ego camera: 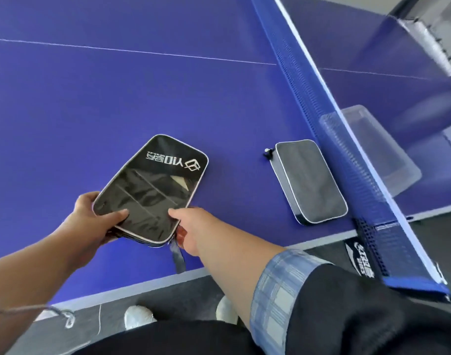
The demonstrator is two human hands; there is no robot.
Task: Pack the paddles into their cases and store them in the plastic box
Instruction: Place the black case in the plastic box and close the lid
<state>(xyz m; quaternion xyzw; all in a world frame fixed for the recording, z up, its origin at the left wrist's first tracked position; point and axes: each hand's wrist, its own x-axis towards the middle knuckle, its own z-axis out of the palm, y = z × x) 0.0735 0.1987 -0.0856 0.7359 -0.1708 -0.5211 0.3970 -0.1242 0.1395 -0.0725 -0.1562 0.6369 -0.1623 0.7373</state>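
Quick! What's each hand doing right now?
Left hand: holding the black case by its near corner, thumb on top.
Right hand: gripping the same case at its other near corner, thumb on top.

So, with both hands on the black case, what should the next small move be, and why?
Probably run the zip shut, if it is open: the left hand grips the black case, and the right hand pinches its near corner beside the hanging strap.
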